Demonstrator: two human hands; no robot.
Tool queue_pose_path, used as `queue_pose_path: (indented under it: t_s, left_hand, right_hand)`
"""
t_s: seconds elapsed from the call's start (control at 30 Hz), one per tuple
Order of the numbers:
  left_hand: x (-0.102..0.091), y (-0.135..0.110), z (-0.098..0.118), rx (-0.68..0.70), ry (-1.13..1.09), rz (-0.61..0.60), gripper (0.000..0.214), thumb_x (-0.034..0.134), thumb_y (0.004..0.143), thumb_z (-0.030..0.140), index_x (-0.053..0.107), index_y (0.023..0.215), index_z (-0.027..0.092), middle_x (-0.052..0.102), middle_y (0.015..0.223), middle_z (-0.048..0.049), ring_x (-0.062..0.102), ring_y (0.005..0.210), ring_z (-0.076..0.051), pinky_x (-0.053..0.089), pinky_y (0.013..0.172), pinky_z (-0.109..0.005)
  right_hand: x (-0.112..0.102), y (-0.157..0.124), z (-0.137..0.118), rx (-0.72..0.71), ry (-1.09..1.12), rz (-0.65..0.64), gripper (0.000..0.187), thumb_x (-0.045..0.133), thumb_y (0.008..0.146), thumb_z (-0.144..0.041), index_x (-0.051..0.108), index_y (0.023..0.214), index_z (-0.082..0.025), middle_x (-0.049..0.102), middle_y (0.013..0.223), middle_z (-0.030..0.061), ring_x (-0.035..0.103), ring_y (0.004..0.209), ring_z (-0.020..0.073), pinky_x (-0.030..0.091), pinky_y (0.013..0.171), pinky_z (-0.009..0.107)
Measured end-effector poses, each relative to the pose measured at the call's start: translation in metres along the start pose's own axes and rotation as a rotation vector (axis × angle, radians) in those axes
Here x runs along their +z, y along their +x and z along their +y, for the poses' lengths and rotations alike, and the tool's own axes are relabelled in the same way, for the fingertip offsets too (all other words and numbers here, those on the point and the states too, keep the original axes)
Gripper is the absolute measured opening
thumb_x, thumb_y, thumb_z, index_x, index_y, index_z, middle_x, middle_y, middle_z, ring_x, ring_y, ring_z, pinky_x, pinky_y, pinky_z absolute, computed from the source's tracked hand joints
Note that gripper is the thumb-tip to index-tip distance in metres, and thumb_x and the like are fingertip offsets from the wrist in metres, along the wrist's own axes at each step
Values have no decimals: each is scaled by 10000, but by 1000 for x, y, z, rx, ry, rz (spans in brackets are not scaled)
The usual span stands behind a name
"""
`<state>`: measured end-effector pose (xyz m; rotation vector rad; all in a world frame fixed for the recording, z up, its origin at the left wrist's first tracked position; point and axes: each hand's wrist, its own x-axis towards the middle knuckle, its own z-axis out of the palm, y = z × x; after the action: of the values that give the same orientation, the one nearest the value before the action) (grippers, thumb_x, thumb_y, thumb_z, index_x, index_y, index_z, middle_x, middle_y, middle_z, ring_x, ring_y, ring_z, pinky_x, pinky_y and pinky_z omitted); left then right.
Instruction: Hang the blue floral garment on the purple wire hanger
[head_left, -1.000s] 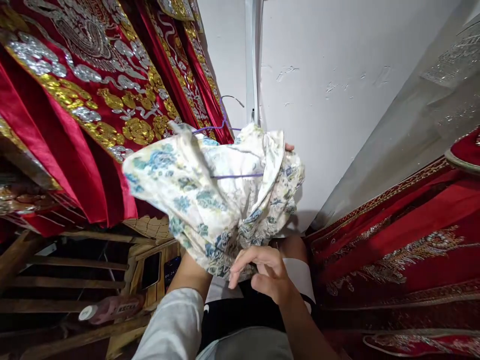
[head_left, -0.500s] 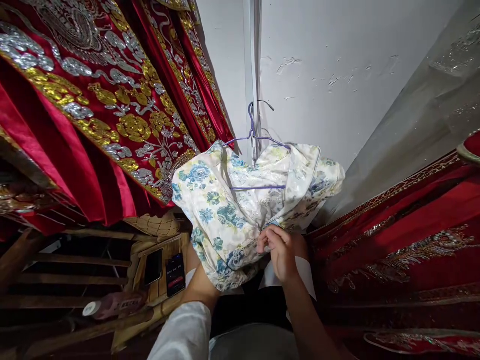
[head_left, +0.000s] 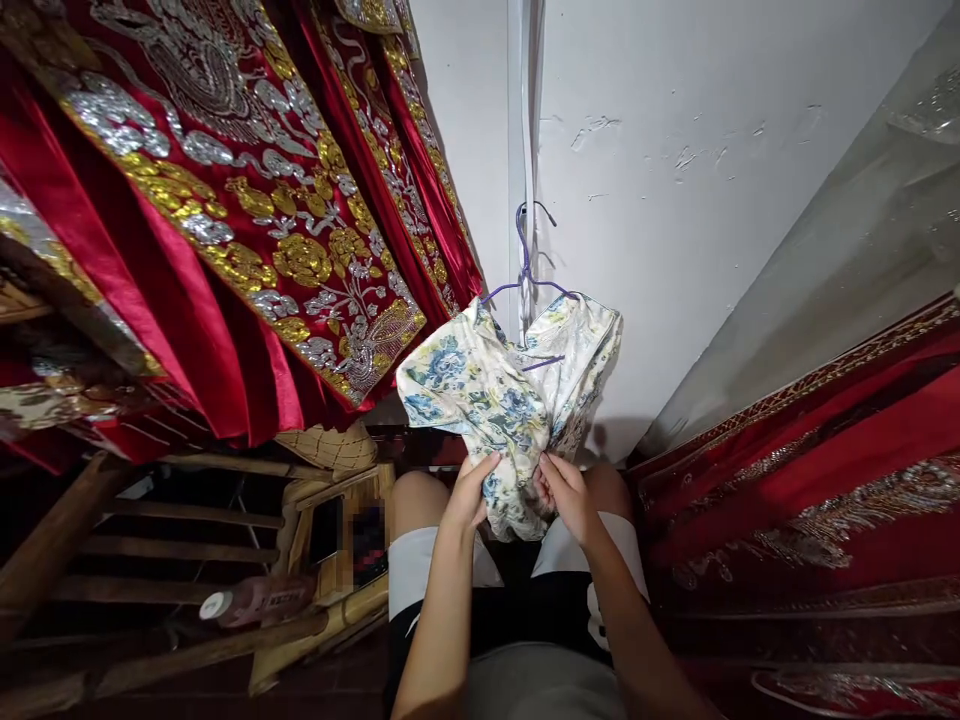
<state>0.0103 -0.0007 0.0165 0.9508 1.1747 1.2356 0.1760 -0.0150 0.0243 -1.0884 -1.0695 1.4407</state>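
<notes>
A white blouse with blue and yellow flowers hangs on a purple wire hanger against the wall. My left hand grips the blouse's lower left side, thumb laid on the front of the cloth. On the other side my right hand pinches the front edge of the cloth, its fingers curled. Between the hands the fabric is bunched and drops toward my lap. The fingers of my left hand are partly hidden behind the garment.
Red cloths with gold and silver sequins hang at the left. More red embroidered cloth covers the right side. A bamboo rack at the lower left bears a bottle and a dark phone. A white wall stands ahead.
My left hand has come out from under the blouse and now grips its side. The blouse is drawn narrower, its sleeve spread to the left. My right hand stays at the front edge.
</notes>
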Motion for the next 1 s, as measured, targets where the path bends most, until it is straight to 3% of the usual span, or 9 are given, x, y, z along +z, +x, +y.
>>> queue_pose_path:
  t_s: [0.13,0.27,0.4,0.63,0.73,0.77,0.83,0.93,1.0]
  left_hand:
    - [15,-6,6,-90,-390,-26,575,911,562,485,721,1015,188,776,1019,-117,725,1084,-338,562,952,-433]
    - [21,-14,7,-121,-451,-8,559,941,534,422,734,997,186,784,1015,-109,721,1096,-341,549,975,-432]
    - [18,-8,3,-87,-438,17,509,904,581,432,730,997,196,777,1042,-102,718,1078,-323,555,929,-395]
    - [-1,10,-12,289,-242,642,289,673,788,456,573,967,251,710,1116,-61,684,1050,-212,525,871,-313]
    - [3,-3,-20,493,-25,768,178,561,908,428,568,957,258,656,1046,-57,645,998,-212,508,882,-330]
    - [7,-9,-23,540,51,736,164,550,924,417,578,929,255,640,972,-51,629,942,-216,504,863,-335]
    - [20,-19,-30,615,173,542,142,553,927,373,599,890,244,614,865,-42,603,846,-218,498,816,-341]
    - [39,-24,-41,692,319,156,142,567,885,252,633,1004,211,647,946,-67,616,894,-221,498,821,-341]
    - [46,-23,-46,704,381,4,244,560,858,184,615,1095,195,654,1028,-85,619,951,-215,495,828,-324]
  right_hand:
    - [4,4,4,-28,31,66,516,697,753,-721,561,663,-231,540,546,-15,406,463,126,280,457,284]
    - [-1,4,3,-1,70,83,322,695,775,-517,571,684,-234,519,518,-27,404,467,130,280,459,276]
    - [-2,1,-3,-2,156,159,320,648,742,-414,460,554,-237,430,445,-36,329,444,116,236,454,280]
    - [-1,-3,-1,22,178,217,313,700,730,-453,564,572,-219,431,443,-32,320,444,113,226,466,286]
    - [-2,-3,1,-18,265,172,327,708,730,-472,572,575,-218,373,431,-44,299,442,108,236,475,292]
    - [-2,-3,1,-29,287,150,325,704,735,-475,575,581,-220,363,431,-46,300,445,110,246,479,294]
    - [0,-4,1,-37,312,117,331,698,737,-475,557,571,-225,356,432,-47,305,445,111,268,485,295]
    - [6,-7,1,-33,251,138,352,698,707,-455,509,527,-219,367,439,-51,318,431,95,277,479,278]
    - [9,-9,2,-31,183,155,317,703,693,-405,535,517,-203,394,436,-48,343,427,89,265,472,263]
